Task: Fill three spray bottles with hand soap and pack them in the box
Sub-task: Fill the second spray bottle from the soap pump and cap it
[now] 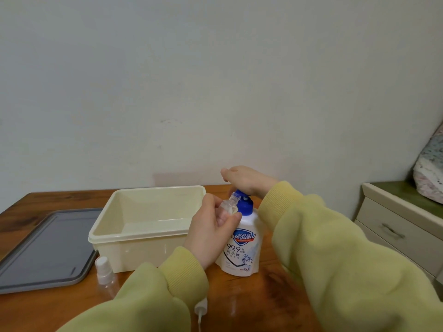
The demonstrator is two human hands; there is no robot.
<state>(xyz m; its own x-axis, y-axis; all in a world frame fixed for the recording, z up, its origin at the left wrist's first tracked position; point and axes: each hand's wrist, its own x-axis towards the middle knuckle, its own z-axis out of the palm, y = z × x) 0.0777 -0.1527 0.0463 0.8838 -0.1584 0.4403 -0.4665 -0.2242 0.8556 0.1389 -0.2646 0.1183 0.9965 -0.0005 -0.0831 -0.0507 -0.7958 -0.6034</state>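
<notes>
Hand soap being decanted: a small clear bottle [229, 206] was held in the left hand [211, 233] – fingers and thumb curled round its body – with its open neck tipped up against the spout of the blue pump [244, 202] on the soap [242, 248]. The right hand [244, 179] was laid across the top of the pump, fingers straight and gripping nothing, the palm apparently bearing down.

The soap was stood on the table [263, 295] just right of the cream box [134, 237], in which nothing was seen packed. A grey lid [45, 250] was laid left of the box, a capped bottle [105, 274] was stood by its near-left corner, and a loose spray head [201, 307] with its tube was left near the table's near edge, between the sleeves. No third bottle could be made out.

The filling was judged to be at an early stage, and several slips were thought possible. The neck was narrow and was only loosely matched to the spout, so a hard press could send soap over the rim and onto the fingers – and a slick bottle could be dropped. The soap was steadied only by the downward push, so an off-centre press could tip it toward the box. If the bottle were overfilled, soap could be forced out when the tube was pushed back in. The spray head could be swept off by a sleeve.
</notes>
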